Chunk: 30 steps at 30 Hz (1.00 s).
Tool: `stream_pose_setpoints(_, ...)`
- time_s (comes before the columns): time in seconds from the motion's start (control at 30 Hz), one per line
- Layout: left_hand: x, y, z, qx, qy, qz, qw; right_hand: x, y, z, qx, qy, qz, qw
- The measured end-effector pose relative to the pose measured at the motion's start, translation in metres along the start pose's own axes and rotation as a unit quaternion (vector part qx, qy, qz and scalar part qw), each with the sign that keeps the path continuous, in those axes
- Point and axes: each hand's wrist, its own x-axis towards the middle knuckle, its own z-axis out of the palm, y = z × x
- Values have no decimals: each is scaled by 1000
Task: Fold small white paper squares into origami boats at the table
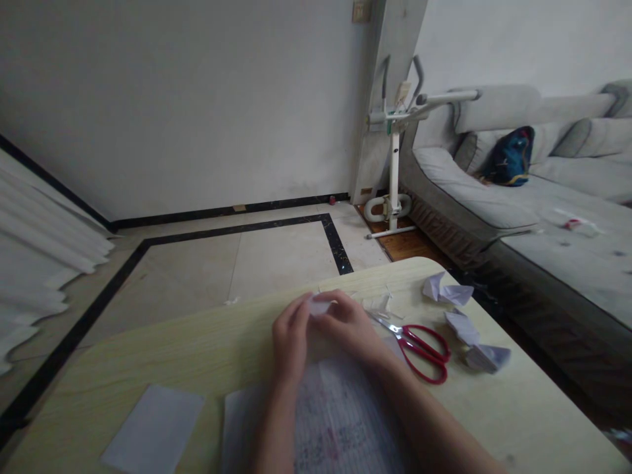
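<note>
My left hand (pixel 290 337) and my right hand (pixel 349 324) meet above the pale wooden table (pixel 207 342), fingers pinched together on a small white folded paper (pixel 320 306). Below my wrists lies a lined sheet with writing (pixel 340 415). Red-handled scissors (pixel 419 349) lie just right of my right hand, blades pointing toward it. Small white paper scraps (pixel 380 304) lie near the scissor tips.
Folded white paper pieces (pixel 447 291) (pixel 476 342) lie at the table's right edge. A blank white sheet (pixel 153 428) lies at the front left. Beyond the table are a tiled floor, a white exercise machine (pixel 395 164) and a grey sofa (pixel 518 197) with a blue bag (pixel 511 158).
</note>
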Motion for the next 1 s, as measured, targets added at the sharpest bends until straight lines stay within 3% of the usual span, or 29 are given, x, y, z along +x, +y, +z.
stream_pose_setpoints(0.23, -1, -9, -2, -52, -44, -11, 998, 1, -2, 0, 35, 20, 5, 999)
stream_pose_setpoints(0.47, -4, -3, -1, -18, -48, 20, 998, 3, 1, 0, 36, 45, 1, 998)
stream_pose_setpoints(1.0, -4, -2, 2, -10, -37, 7, 999, 6, -1, 0, -19, 91, 16, 996)
